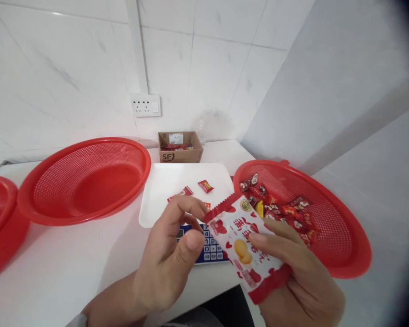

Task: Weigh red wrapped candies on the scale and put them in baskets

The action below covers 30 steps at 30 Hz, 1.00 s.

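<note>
My right hand (303, 272) grips a red-and-white snack packet (240, 240), thumb on its printed front. Hearts and yellow round biscuits are pictured on the packet, which is held tilted above a counter scale. My left hand (167, 259) has its fingers bent and its thumb apart, with nothing between them. Its index fingertip is close to the packet's upper left corner; whether they touch I cannot tell. Behind the hands lies the scale's white tray (153, 195), with a small red wrapped candy (206, 186) and a red packet (181, 193) on it. The blue keypad (209, 252) is partly hidden.
At right, a red plastic basket (347, 231) holds several wrapped candies (272, 204). Another red basket (85, 144) stands at left, with part of a third red basket (7, 245) beside it. A small cardboard box (187, 156) with packets inside stands by the tiled wall.
</note>
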Each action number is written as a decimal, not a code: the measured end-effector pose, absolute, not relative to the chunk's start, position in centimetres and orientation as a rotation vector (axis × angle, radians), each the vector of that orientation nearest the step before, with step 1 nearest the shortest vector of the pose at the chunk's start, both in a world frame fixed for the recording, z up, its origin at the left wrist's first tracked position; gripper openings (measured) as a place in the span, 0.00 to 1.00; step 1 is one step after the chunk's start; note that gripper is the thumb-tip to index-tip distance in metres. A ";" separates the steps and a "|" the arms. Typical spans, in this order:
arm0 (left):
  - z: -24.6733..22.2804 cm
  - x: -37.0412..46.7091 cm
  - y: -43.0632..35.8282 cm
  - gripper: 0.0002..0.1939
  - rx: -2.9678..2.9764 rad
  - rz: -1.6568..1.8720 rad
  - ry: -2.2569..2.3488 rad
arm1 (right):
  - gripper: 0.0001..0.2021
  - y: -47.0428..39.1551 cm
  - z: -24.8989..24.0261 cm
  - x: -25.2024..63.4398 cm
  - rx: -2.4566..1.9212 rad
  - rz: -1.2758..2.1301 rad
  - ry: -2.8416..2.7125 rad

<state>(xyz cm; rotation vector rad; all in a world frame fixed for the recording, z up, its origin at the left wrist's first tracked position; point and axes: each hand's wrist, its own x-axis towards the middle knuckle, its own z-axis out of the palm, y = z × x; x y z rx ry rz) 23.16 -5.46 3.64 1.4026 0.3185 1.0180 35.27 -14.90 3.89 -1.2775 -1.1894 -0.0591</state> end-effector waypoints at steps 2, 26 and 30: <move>3.9 23.0 -5.7 0.17 1.392 0.881 0.257 | 0.23 -14.9 3.9 35.3 -1.291 -0.115 -1.252; 3.8 22.7 -6.4 0.12 1.476 1.049 0.263 | 0.18 -15.2 5.6 35.7 -1.200 0.461 -1.168; 2.8 22.4 -6.6 0.12 1.247 0.932 0.212 | 0.17 -15.0 7.0 36.6 -1.325 0.439 -1.261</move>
